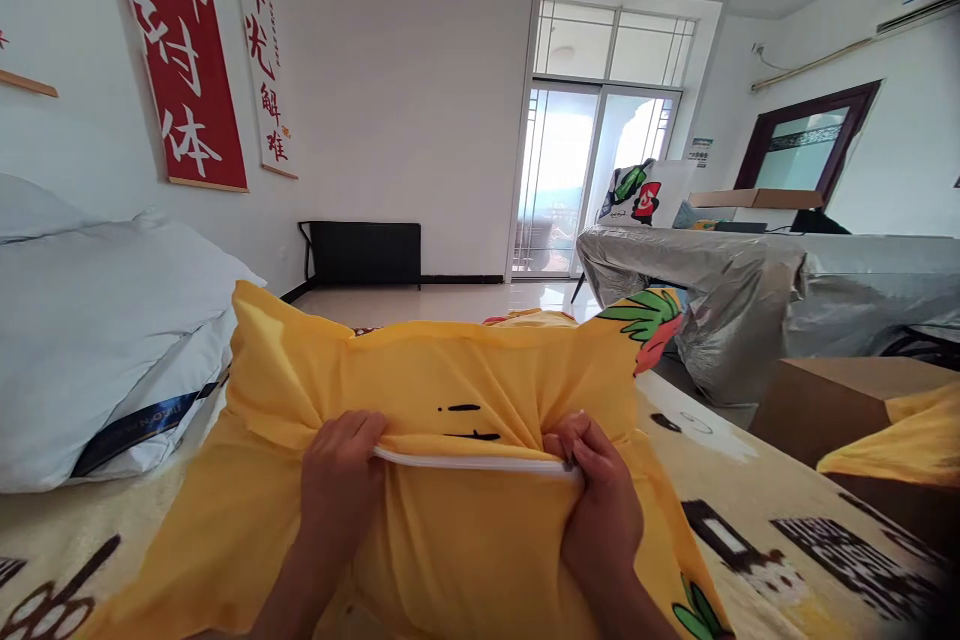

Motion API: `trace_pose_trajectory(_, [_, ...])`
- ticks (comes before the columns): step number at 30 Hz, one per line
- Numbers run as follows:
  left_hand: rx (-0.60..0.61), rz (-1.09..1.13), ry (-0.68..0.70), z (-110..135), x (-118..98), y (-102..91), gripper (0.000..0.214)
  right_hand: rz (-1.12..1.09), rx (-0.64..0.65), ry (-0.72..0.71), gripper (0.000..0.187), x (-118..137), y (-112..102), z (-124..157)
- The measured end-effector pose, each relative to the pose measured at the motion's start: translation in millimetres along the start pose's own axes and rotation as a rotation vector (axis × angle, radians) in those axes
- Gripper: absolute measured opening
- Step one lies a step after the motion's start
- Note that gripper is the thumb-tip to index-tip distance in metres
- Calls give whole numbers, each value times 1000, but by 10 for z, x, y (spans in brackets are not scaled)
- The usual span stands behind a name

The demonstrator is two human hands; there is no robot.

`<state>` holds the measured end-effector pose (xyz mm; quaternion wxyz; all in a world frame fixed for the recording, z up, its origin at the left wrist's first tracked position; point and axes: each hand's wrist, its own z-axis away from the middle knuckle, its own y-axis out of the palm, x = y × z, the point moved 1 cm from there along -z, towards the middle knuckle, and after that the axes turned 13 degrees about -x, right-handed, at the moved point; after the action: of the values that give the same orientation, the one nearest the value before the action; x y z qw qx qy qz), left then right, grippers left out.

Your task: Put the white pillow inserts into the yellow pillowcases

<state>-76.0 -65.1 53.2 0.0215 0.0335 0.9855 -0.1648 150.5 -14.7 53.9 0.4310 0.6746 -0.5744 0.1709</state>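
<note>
A yellow pillowcase [465, 370] with carrot prints at its right corners lies spread in front of me on a patterned blanket. Across its middle runs a white zipper [472, 463]. My left hand [343, 470] grips the cloth at the zipper's left end, its fingers curled over and partly hidden. At the right end, my right hand [600, 490] pinches the zipper by its small dark pull, thumb and forefinger together. The cloth bunches in folds around both hands. Whether the case is filled cannot be made out.
White pillows [97, 320] are piled at the left on the cream blanket [727, 460]. A cardboard box [817, 400] with yellow cloth [907, 435] on it stands at the right. Behind are a silver-covered table [675, 255] and a black folded object [366, 253] against the wall.
</note>
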Motion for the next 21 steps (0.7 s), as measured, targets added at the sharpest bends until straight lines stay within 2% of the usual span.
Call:
trace_pose_trajectory(2, [-237, 38, 77, 23, 4, -39, 23, 83, 92, -167, 25, 99, -110, 168])
trace_pose_trajectory(4, [-401, 65, 131, 26, 13, -89, 24, 219, 199, -341, 34, 152, -226, 311])
trace_pose_trajectory(6, [-464, 63, 133, 6, 35, -142, 25, 298, 259, -448, 38, 153, -299, 364])
trace_pose_trajectory(9, [-437, 13, 110, -41, 78, -206, 24, 282, 270, -518, 31, 41, -257, 240])
trace_pose_trajectory(11, [-347, -51, 74, -66, 111, -218, 22, 315, 266, -582, 24, -129, -143, 83])
trace_pose_trajectory(12, [-261, -95, 37, -75, 133, -209, 21, 368, 259, -611, 21, -241, -76, 8])
trace_pose_trajectory(14, [14, -200, -63, -82, 197, -167, 21, 538, 255, -647, 19, -486, 52, -102])
trace_pose_trajectory(17, [439, -309, -176, -70, 341, -119, 26, 753, 318, -676, 17, -755, 174, -128])
trace_pose_trajectory(19, [600, -315, -207, -58, 426, -141, 28, 805, 376, -685, 16, -784, 198, -83])
trace_pose_trajectory(21, [668, -281, -194, -41, 437, -193, 23, 802, 413, -686, 15, -699, 193, -35])
